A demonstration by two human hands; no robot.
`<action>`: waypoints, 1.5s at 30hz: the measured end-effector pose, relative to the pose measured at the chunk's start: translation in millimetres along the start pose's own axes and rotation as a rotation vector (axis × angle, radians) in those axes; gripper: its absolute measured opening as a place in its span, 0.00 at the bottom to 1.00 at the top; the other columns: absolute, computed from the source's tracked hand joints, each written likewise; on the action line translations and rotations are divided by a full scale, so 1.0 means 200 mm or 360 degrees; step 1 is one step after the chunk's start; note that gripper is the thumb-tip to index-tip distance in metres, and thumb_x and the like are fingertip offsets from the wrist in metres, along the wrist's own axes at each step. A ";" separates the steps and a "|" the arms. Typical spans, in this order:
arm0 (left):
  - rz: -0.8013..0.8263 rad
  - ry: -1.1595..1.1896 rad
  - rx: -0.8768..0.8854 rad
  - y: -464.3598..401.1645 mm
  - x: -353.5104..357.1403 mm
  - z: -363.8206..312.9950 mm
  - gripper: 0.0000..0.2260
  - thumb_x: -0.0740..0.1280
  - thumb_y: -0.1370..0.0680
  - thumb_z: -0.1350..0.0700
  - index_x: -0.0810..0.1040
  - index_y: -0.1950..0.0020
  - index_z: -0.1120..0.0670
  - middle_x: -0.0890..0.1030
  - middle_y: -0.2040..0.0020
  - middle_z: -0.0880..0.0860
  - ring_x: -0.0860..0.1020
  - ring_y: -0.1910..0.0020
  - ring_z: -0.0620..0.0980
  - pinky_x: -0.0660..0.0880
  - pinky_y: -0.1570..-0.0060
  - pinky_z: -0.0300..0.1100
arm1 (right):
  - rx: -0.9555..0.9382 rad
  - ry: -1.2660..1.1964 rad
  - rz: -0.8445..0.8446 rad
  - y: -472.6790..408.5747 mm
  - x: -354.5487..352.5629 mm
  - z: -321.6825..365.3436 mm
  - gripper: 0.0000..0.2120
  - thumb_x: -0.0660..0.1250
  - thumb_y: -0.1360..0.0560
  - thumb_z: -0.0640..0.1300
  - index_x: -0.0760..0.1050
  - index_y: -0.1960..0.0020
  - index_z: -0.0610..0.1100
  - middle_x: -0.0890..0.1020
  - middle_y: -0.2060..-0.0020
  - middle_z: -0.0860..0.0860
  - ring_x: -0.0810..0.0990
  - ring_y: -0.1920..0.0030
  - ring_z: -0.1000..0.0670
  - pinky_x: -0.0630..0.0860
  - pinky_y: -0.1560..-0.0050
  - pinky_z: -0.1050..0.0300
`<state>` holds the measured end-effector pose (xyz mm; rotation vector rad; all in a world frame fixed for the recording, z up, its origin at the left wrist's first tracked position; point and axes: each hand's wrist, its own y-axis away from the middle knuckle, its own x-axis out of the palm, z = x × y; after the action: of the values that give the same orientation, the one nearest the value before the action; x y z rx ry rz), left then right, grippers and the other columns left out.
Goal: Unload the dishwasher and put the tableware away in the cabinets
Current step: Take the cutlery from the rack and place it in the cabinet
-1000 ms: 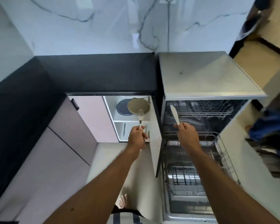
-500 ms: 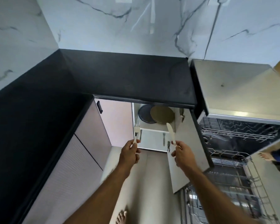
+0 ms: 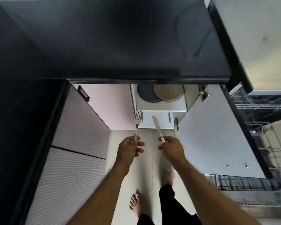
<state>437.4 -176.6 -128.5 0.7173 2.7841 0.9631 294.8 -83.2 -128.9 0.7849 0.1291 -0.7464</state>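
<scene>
My left hand (image 3: 130, 148) grips a silver fork (image 3: 137, 122) by its handle, tines pointing up toward the open cabinet (image 3: 161, 108). My right hand (image 3: 170, 147) pinches a table knife (image 3: 158, 129) by the handle, blade angled up and left. Both utensils hover in front of the cabinet's lower shelf, where a few pieces of cutlery (image 3: 169, 116) lie. On the upper shelf sit a dark grey plate (image 3: 146, 95) and a tan plate (image 3: 168, 93). The dishwasher (image 3: 263, 111) stands open at the right with its lower rack (image 3: 243, 184) pulled out.
The white cabinet door (image 3: 217, 135) swings open between me and the dishwasher. A black countertop (image 3: 112, 38) overhangs the cabinet. Ribbed pale drawer fronts (image 3: 75, 151) run along the left. My bare feet stand on the light floor (image 3: 146, 168).
The view has tilted down and moved closer to the cabinet. Both hands, still holding the fork and knife, have come nearer to the lower shelf.
</scene>
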 end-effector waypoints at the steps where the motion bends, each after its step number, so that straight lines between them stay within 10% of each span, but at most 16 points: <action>1: -0.0005 0.0029 -0.0046 -0.06 0.02 0.05 0.07 0.60 0.17 0.60 0.78 0.47 0.57 0.85 0.54 0.57 0.79 0.65 0.50 0.72 0.64 0.40 | 0.0029 -0.0003 0.0005 -0.07 0.03 -0.06 0.14 0.66 0.32 0.32 0.82 0.51 0.46 0.84 0.59 0.49 0.78 0.68 0.50 0.72 0.72 0.65; 7: -0.0038 0.0121 -0.0233 -0.51 0.10 0.46 0.06 0.63 0.18 0.63 0.80 0.48 0.62 0.82 0.58 0.56 0.81 0.60 0.51 0.81 0.56 0.43 | 0.0258 -0.0003 -0.0024 -0.62 0.25 -0.51 0.16 0.59 0.28 0.35 0.82 0.50 0.47 0.84 0.62 0.49 0.79 0.74 0.53 0.70 0.74 0.65; 14: 0.0026 -0.0227 -0.0204 -1.27 0.18 1.02 0.04 0.69 0.22 0.62 0.82 0.49 0.59 0.81 0.63 0.54 0.79 0.67 0.51 0.75 0.70 0.40 | 0.0250 -0.0079 -0.0029 -1.43 0.47 -1.00 0.14 0.62 0.21 0.37 0.82 0.56 0.51 0.84 0.66 0.48 0.83 0.68 0.46 0.83 0.62 0.50; 18: -0.0012 -0.0285 -0.0103 -1.79 0.28 1.21 0.02 0.70 0.23 0.63 0.81 0.55 0.57 0.81 0.58 0.57 0.79 0.64 0.51 0.78 0.70 0.37 | 0.0146 0.0104 0.0029 -1.94 0.45 -1.21 0.09 0.61 0.21 0.39 0.79 0.50 0.49 0.80 0.63 0.52 0.78 0.67 0.53 0.75 0.71 0.63; 23: -0.0013 -0.0510 0.0090 -2.36 0.42 1.29 0.06 0.72 0.24 0.58 0.82 0.49 0.59 0.83 0.58 0.54 0.82 0.63 0.50 0.82 0.56 0.45 | -0.0178 0.0694 -0.0055 -2.50 0.41 -1.25 0.13 0.61 0.23 0.32 0.74 0.63 0.44 0.75 0.69 0.49 0.75 0.70 0.46 0.73 0.69 0.56; 28: -0.0252 -0.1057 0.0330 -2.85 0.50 1.33 0.10 0.73 0.27 0.47 0.86 0.51 0.51 0.86 0.56 0.53 0.84 0.54 0.55 0.79 0.46 0.49 | -0.0392 0.0800 -0.0266 -2.98 0.45 -1.24 0.07 0.66 0.24 0.39 0.83 0.53 0.42 0.84 0.58 0.48 0.83 0.56 0.47 0.80 0.54 0.55; 31: -0.0304 -0.1249 0.0424 -3.01 0.52 1.34 0.11 0.72 0.25 0.47 0.86 0.51 0.54 0.86 0.55 0.54 0.83 0.52 0.55 0.77 0.44 0.48 | -0.0400 0.0809 -0.0418 -3.10 0.50 -1.22 0.08 0.65 0.25 0.39 0.82 0.59 0.42 0.82 0.66 0.50 0.80 0.63 0.50 0.67 0.69 0.69; 45: -0.0353 -0.1438 0.0602 -3.23 0.51 1.43 0.10 0.76 0.29 0.52 0.81 0.62 0.56 0.81 0.69 0.51 0.80 0.68 0.48 0.72 0.66 0.35 | -0.0563 0.1225 -0.0736 -3.40 0.58 -1.26 0.09 0.64 0.24 0.44 0.82 0.53 0.42 0.81 0.60 0.47 0.81 0.61 0.48 0.73 0.66 0.63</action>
<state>161.5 -414.3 -742.9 0.6395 2.1463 0.0093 -21.9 -295.1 -756.3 0.6698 1.1371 -0.7869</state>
